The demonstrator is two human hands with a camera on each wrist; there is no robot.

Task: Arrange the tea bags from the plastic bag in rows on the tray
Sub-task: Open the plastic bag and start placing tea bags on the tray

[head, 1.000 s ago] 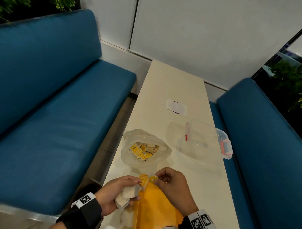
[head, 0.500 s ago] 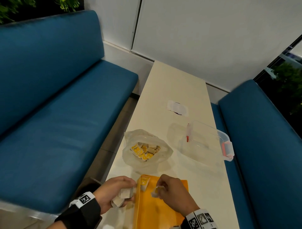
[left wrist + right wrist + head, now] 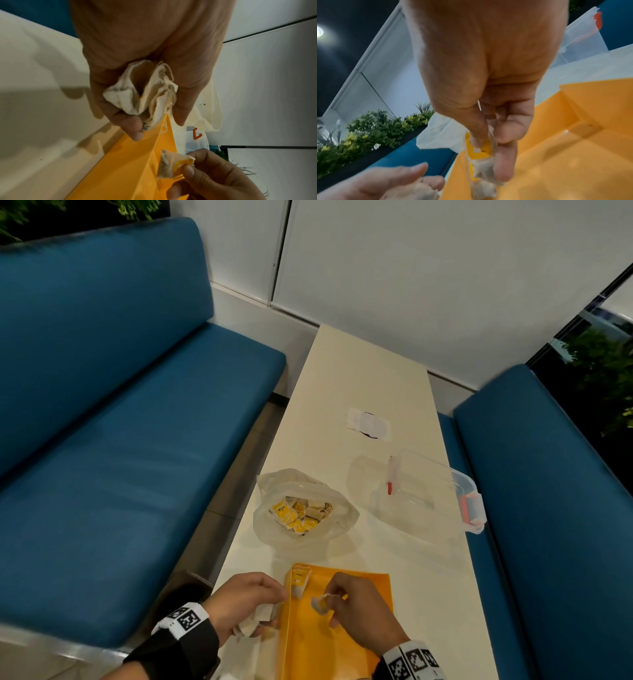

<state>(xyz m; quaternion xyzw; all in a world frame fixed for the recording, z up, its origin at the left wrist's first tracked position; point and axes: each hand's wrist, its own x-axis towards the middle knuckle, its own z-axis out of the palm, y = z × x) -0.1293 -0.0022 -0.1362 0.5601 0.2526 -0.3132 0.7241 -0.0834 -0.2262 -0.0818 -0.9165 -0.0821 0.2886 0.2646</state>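
**Q:** While that right hand (image 3: 356,607) pinches one tea bag (image 3: 320,603) over the tray (image 3: 363,642), where does it go?

**A:** I'd say beside the bag (image 3: 298,582) lying at 11 o'clock in the tray. Left hand (image 3: 245,604) clutches a bunch of tea bags (image 3: 145,92); plastic bag (image 3: 301,505) at 12 on the surface holds more.
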